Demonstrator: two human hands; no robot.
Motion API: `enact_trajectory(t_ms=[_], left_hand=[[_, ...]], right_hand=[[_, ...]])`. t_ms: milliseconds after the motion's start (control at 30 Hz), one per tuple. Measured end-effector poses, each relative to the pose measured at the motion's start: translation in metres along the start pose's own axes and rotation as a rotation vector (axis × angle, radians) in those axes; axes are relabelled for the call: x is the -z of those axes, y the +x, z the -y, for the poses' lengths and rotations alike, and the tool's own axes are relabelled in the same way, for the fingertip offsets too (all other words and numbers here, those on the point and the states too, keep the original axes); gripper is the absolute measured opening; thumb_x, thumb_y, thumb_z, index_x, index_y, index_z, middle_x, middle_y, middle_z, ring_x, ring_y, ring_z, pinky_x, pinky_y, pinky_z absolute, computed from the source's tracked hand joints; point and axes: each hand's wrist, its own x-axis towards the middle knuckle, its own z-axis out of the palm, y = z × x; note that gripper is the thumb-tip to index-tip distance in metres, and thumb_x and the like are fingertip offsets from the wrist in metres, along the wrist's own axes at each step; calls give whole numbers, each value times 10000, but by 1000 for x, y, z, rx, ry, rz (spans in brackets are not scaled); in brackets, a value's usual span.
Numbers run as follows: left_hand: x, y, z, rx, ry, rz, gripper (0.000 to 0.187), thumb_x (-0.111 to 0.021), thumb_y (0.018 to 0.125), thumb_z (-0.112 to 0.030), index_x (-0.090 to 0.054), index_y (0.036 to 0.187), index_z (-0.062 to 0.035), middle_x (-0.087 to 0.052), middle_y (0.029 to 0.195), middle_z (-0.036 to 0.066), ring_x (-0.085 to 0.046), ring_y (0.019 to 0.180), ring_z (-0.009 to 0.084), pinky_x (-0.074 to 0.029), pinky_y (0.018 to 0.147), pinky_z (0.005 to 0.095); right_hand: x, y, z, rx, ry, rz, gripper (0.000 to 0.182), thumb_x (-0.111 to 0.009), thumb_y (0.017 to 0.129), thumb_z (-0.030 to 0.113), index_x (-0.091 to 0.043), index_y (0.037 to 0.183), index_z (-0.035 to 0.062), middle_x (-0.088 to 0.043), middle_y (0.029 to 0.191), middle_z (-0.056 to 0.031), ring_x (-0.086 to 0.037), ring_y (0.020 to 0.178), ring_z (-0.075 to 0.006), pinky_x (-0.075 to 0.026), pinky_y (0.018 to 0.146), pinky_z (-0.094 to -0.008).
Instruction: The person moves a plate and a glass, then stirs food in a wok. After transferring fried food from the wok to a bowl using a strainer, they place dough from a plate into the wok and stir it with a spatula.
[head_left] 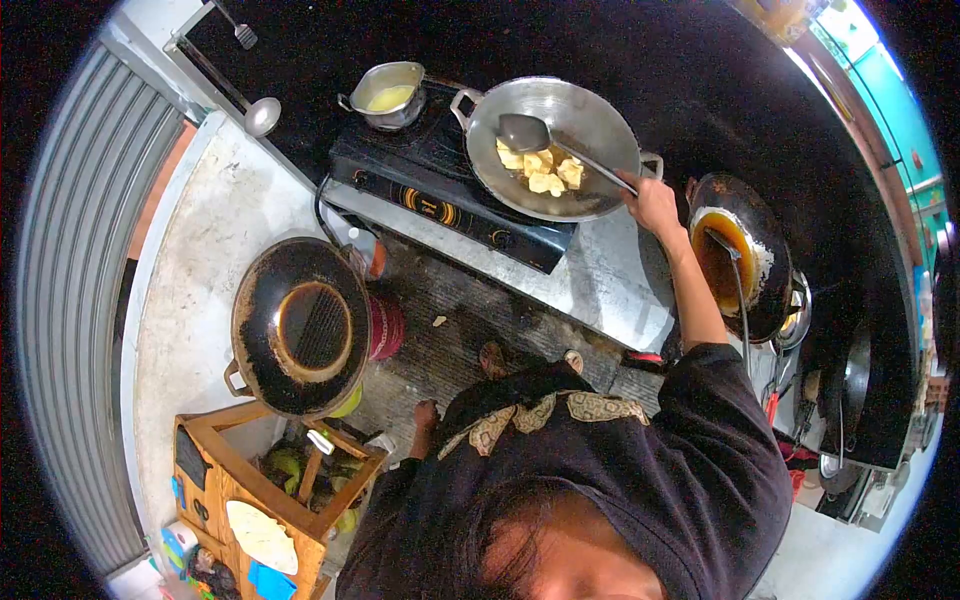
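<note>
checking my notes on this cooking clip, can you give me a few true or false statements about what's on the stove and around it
1. The right hand grips a ladle over the wok. True.
2. The wok holds green leaves. False: it holds pale yellow chunks.
3. A small pot of yellowish liquid sits beside the wok on the stove. True.
4. The dark wok on the floor is full of oil. False: it looks empty; the oil is in the pan on the counter.

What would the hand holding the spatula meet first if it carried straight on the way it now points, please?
Most likely the wok: the hand points along the spatula over its rim toward the yellow chunks. Depth is hard to judge from above.
</note>
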Motion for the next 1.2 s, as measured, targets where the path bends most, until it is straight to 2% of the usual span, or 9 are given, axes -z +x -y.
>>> enact_trajectory(t_ms=[133,300,400,567,767,1033,1100,1167,1200], left_hand=[[-3,42,29,-126,-457,203,180,-550,851,-194,-555,859,-15,-499,592,52,-481,473,191,-404,442,358],[1,13,-4,-90,-213,48,201,-557,835,-204,-565,886,-9,-480,582,47,-457,461,170,-385,424,337],[3,-8,-20,-72,-183,-1,218,-561,826,-210,-572,902,-6,-468,576,44,-443,454,157,-373,413,324],[13,-25,-13,-4,-157,106,265,-566,818,-218,-607,990,-21,-517,592,65,-494,484,187,-409,446,326],[10,41,38,-597,356,101,324,-463,877,-285,-616,1044,-54,-598,680,103,-554,581,244,-452,509,341],[5,27,19,-59,-36,18,348,-458,879,-242,-554,1104,4,-610,815,166,-560,614,270,-450,532,390],[4,25,17,12,-119,114,356,-457,879,-232,-539,1119,18,-613,849,182,-561,622,276,-450,538,403],[4,40,29,64,-506,723,348,-462,878,-225,-542,1111,21,-593,795,163,-538,569,266,-431,506,391],[7,51,34,104,-850,1308,333,-473,874,-216,-555,1093,22,-577,738,146,-519,528,254,-415,480,381]], right_hand=[[-25,3,-9,19,-59,-12,362,-591,817,226,-593,1178,196,-643,775,-186,-628,699,-348,-501,641,-442],[-73,24,-35,-110,-111,-103,370,-596,805,208,-589,1174,188,-638,761,-194,-628,690,-351,-500,619,-451],[-41,12,-16,-112,-55,-97,363,-599,801,208,-594,1164,186,-637,758,-193,-628,696,-354,-498,619,-454],[-47,-1,-21,-76,-19,-115,341,-601,804,219,-607,1144,192,-639,771,-194,-631,716,-353,-499,629,-450],[-13,-3,5,-230,-33,-25,347,-614,802,226,-609,1146,188,-649,811,-181,-630,780,-348,-501,672,-434],[-35,3,-36,-196,212,21,281,-635,793,210,-670,1058,123,-655,811,-165,-633,741,-301,-492,681,-379],[-24,0,-40,-154,315,32,299,-647,793,204,-665,1070,91,-649,721,-140,-627,612,-229,-484,616,-341],[-14,-3,-39,-113,399,63,333,-659,797,207,-651,1092,52,-601,590,-95,-570,464,-130,-460,527,-298],[-4,-4,-34,-125,425,87,332,-657,800,208,-650,1096,58,-596,581,-92,-571,466,-132,-458,523,-298]])
